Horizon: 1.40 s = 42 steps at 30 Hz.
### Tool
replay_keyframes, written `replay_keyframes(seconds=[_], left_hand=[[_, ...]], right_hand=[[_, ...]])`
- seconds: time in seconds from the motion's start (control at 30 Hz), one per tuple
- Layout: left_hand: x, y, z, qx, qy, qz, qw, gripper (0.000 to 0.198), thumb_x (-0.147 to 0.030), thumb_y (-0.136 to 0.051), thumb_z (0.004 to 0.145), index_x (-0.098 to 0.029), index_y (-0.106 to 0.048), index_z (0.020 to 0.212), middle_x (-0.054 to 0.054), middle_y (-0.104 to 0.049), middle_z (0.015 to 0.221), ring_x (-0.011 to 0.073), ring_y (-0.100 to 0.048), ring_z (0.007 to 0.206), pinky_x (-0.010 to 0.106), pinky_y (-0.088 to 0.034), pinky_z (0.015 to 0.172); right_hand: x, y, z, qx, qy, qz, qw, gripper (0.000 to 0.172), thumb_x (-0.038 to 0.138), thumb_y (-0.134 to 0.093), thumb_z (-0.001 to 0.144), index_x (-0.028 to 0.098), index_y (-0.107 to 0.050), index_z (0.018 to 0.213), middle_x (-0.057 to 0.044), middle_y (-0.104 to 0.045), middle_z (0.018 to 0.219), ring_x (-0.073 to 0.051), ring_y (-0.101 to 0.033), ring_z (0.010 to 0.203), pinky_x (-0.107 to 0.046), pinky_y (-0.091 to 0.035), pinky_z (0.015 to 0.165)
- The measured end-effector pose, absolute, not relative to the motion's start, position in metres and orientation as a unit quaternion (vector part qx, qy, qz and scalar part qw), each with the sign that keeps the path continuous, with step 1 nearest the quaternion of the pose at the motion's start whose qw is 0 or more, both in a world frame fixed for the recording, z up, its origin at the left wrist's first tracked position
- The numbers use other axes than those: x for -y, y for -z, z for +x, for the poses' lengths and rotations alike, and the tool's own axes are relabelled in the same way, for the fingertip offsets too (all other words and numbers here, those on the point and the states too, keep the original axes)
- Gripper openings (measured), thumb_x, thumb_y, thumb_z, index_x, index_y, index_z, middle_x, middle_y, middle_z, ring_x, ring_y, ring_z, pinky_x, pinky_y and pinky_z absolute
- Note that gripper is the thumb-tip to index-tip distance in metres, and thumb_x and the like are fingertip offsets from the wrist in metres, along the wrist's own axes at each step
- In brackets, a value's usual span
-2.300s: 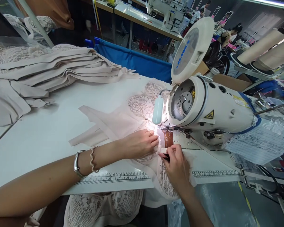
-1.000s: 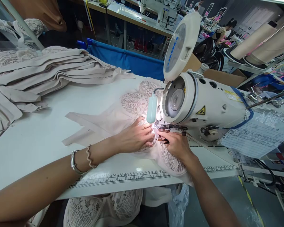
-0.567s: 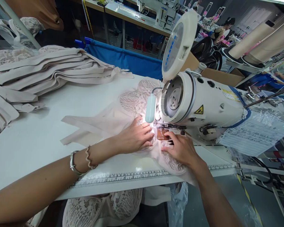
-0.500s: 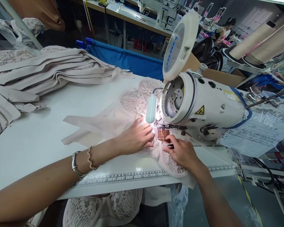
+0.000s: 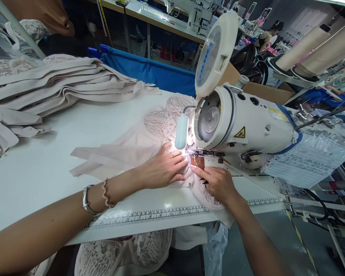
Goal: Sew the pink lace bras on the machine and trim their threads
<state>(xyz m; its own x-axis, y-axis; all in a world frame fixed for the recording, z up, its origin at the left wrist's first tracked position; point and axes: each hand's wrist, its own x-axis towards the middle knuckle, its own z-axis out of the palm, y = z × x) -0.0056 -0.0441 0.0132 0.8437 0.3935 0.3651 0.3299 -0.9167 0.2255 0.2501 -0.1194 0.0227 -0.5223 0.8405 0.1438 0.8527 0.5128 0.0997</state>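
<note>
A pale pink garment of lace and sheer fabric (image 5: 156, 124) lies on the glossy white bench (image 5: 54, 188), partly beneath the white cylindrical-armed sewing machine (image 5: 255, 119); the left hand (image 5: 169, 167) rests palm down on it, fingers extended and slightly spread; the right hand (image 5: 218, 182) has its fingers curled around a small black pointed tool (image 5: 204, 181), index finger stretched onto the lit fabric; an oblong pale mint lamp (image 5: 181, 132) hangs just above the left fingertips.
</note>
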Motion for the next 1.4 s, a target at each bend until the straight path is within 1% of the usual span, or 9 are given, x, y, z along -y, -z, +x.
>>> replay_keyframes(seconds=[0.43,0.7,0.8,0.93,1.07,1.13,1.2,1.33,1.4], left_hand=[[0.033,-0.014,-0.006,-0.233,-0.174,0.956,0.048,0.038,-0.045,-0.041,0.105,-0.018,-0.067,0.112,0.012,-0.069,0.116,0.0274,-0.062,0.096,0.064,-0.020,0.110],[0.028,-0.009,-0.008,-0.270,-0.153,0.946,0.091,0.036,-0.040,-0.043,0.105,-0.018,-0.066,0.122,0.010,-0.070,0.114,0.0323,-0.057,0.112,0.072,-0.007,0.115],[0.028,-0.005,-0.003,-0.285,-0.169,0.939,0.091,0.032,-0.033,-0.041,0.104,-0.020,-0.070,0.111,0.009,-0.069,0.107,0.0341,-0.053,0.118,0.071,-0.015,0.113],[-0.009,-0.010,-0.001,-0.470,-0.269,0.829,0.140,0.028,-0.029,-0.044,0.099,-0.016,-0.066,0.109,0.018,-0.059,0.123,0.0380,-0.049,0.122,0.062,-0.035,0.104],[-0.078,-0.025,-0.019,-0.649,-0.400,0.591,0.264,0.046,-0.036,-0.065,0.088,-0.013,-0.054,0.126,0.025,-0.052,0.137,0.0466,-0.036,0.138,0.066,-0.031,0.109],[-0.101,-0.032,-0.033,-0.624,-0.423,0.545,0.366,0.062,-0.043,-0.078,0.077,-0.013,-0.055,0.126,0.024,-0.058,0.133,0.0476,-0.039,0.139,0.066,-0.032,0.110],[-0.109,-0.041,-0.048,-0.599,-0.430,0.535,0.413,0.064,-0.051,-0.078,0.076,-0.013,-0.058,0.124,0.021,-0.065,0.125,0.0445,-0.050,0.131,0.061,-0.039,0.108],[-0.092,-0.062,-0.084,-0.462,-0.518,0.503,0.514,0.060,-0.060,-0.043,0.097,-0.010,-0.060,0.126,0.016,-0.070,0.117,0.0371,-0.060,0.125,0.055,-0.047,0.106],[-0.076,-0.072,-0.104,-0.338,-0.594,0.453,0.573,0.060,-0.056,-0.031,0.102,-0.011,-0.058,0.131,0.014,-0.068,0.122,0.0364,-0.056,0.130,0.056,-0.045,0.109]], right_hand=[[0.097,-0.022,0.246,0.831,0.029,-0.555,-0.006,0.067,0.004,-0.046,0.077,0.037,-0.067,0.132,0.000,-0.068,0.077,-0.015,-0.057,0.069,-0.025,-0.039,0.061],[0.081,-0.005,0.249,0.838,-0.032,-0.545,0.024,0.064,0.001,-0.044,0.083,0.032,-0.064,0.136,-0.001,-0.070,0.086,-0.016,-0.061,0.079,-0.025,-0.047,0.077],[0.081,-0.007,0.253,0.837,-0.027,-0.546,0.033,0.057,0.005,-0.047,0.087,0.032,-0.065,0.133,-0.001,-0.071,0.091,-0.016,-0.062,0.082,-0.025,-0.047,0.075],[0.093,-0.022,0.260,0.748,0.088,-0.652,0.087,0.029,0.033,-0.054,0.094,0.026,-0.073,0.115,-0.009,-0.070,0.095,-0.024,-0.063,0.084,-0.030,-0.047,0.067],[0.120,-0.033,0.248,0.691,0.164,-0.678,0.190,0.027,0.031,-0.049,0.097,0.020,-0.074,0.095,-0.012,-0.067,0.094,-0.025,-0.063,0.080,-0.031,-0.046,0.062],[0.137,-0.034,0.229,0.726,0.096,-0.643,0.225,0.026,0.023,-0.046,0.097,0.023,-0.072,0.094,-0.009,-0.067,0.093,-0.022,-0.064,0.080,-0.030,-0.048,0.063],[0.152,-0.033,0.204,0.749,0.000,-0.603,0.273,0.026,0.023,-0.045,0.098,0.024,-0.070,0.093,-0.006,-0.064,0.086,-0.020,-0.063,0.077,-0.029,-0.051,0.067],[0.165,-0.023,0.151,0.692,-0.291,-0.555,0.358,0.038,0.043,-0.041,0.102,0.022,-0.064,0.079,-0.004,-0.059,0.073,-0.017,-0.060,0.065,-0.029,-0.049,0.058],[0.157,-0.019,0.128,0.594,-0.487,-0.516,0.379,0.048,0.059,-0.042,0.100,0.022,-0.056,0.072,0.003,-0.047,0.053,-0.013,-0.047,0.045,-0.025,-0.038,0.045]])
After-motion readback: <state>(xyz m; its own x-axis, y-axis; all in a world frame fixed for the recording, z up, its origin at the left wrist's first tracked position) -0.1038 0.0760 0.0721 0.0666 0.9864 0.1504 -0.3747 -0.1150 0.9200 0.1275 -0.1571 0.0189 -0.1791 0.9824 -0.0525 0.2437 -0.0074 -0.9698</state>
